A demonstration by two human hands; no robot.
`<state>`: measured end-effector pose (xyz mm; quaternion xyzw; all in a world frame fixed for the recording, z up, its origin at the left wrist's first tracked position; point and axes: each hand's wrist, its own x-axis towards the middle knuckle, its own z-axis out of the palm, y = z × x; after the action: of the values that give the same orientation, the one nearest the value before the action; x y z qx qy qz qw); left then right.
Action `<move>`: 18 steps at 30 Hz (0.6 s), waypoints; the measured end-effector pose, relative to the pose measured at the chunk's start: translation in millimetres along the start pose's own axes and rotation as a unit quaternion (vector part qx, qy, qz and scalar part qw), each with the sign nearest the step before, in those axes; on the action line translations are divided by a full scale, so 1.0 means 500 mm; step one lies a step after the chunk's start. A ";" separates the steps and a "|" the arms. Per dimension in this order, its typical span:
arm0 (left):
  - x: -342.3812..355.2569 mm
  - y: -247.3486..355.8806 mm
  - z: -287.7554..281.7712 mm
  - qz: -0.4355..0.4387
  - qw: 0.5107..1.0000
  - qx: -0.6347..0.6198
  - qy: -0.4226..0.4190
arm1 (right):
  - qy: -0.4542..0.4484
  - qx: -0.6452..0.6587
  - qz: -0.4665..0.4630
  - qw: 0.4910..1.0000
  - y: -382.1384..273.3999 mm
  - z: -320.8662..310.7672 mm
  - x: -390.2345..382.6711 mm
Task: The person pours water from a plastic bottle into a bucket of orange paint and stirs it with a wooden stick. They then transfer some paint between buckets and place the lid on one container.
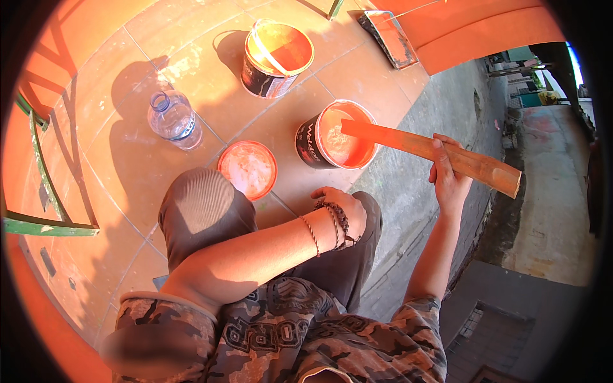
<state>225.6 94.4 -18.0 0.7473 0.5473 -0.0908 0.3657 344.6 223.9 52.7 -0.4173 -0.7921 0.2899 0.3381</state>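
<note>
We see the right forearm reaching up and forward from its camouflage sleeve, the wrist nearly straight, while the left forearm lies bent across the lap, pointing to the right. The orange-coated slat [421, 145] runs from the right hand [451, 180] leftward to the paint bucket [310, 144] — its far end is over the bucket's mouth, within the rim, though we cannot tell how deep it sits in the orange paint. The bucket stands ahead of the left hand [348, 214], a little to its left and well apart from the right one. We find the right hand closed around the slat, with one digit laid across its upper face and the free end sticking out to the right. The left hand holds nothing that we can see; it rests over the right knee [371, 220], fingers curled, and braided bracelets [340, 225] circle its wrist. Farther out, an orange-smeared round lid [248, 170] lies on the tiles [230, 108] just beyond the left knee [199, 199], and a clear plastic bottle [174, 121] stands to the left of it. Beyond these we see a second bucket [260, 80] with its handle up — and, near the orange wall [485, 35], a paint tray [394, 39].
</note>
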 end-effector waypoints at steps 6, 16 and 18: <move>-0.013 -0.006 0.006 -0.005 1.000 -0.007 0.020 | -0.029 0.005 0.081 0.996 0.073 0.040 0.023; -0.038 -0.023 0.004 -0.005 1.000 -0.006 0.018 | -0.032 0.055 0.174 0.983 0.197 0.064 0.041; -0.057 -0.030 -0.008 -0.004 0.999 -0.013 0.037 | -0.030 0.072 0.191 0.978 0.222 0.063 0.039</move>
<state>200.3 77.5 -6.5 0.7429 0.5649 -0.0570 0.3547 363.5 288.7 -42.7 -0.5265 -0.6847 0.4180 0.2814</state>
